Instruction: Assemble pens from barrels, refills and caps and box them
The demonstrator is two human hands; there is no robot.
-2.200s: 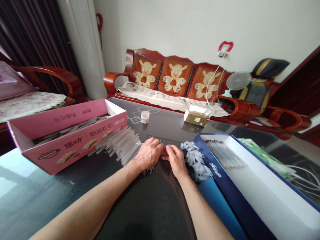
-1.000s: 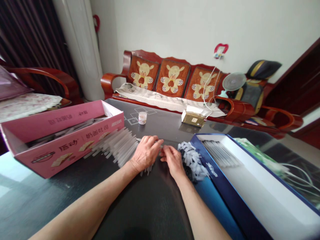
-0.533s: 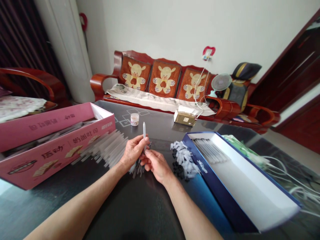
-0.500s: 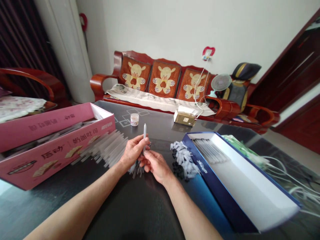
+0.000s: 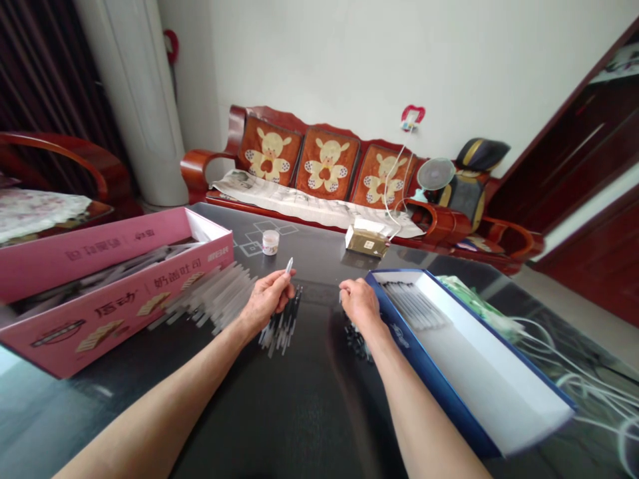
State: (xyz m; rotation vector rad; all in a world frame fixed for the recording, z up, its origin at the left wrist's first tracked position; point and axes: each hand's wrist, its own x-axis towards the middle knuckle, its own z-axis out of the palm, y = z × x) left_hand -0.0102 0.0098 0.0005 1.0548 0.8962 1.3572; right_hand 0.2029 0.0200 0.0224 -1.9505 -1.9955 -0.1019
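Note:
My left hand (image 5: 269, 297) is closed around a slim translucent pen (image 5: 289, 265), whose pointed tip sticks up above the fingers. Beneath that hand lie thin dark-tipped refills (image 5: 279, 332) in a loose bunch. To its left, clear pen barrels (image 5: 214, 299) are spread in a slanting row on the table. My right hand (image 5: 360, 301) is over the pile of small caps and black plugs (image 5: 357, 342), mostly hiding it. Its fingers are curled together, and what they pinch, if anything, is hidden. Beside it, a blue box (image 5: 479, 366) holds finished-looking pens (image 5: 414, 306) at its far end.
At the left a pink carton (image 5: 120, 306) contains more plastic pieces. A small white tub (image 5: 270, 243) and a tissue box (image 5: 367, 241) stand toward the back of the dark table (image 5: 279, 412). Green packaging (image 5: 479, 306) and white cables (image 5: 564, 379) lie right of the blue box.
My right hand has left the pen and moved right to the pile of caps. My left hand keeps the pen, now tilted, with less of it showing.

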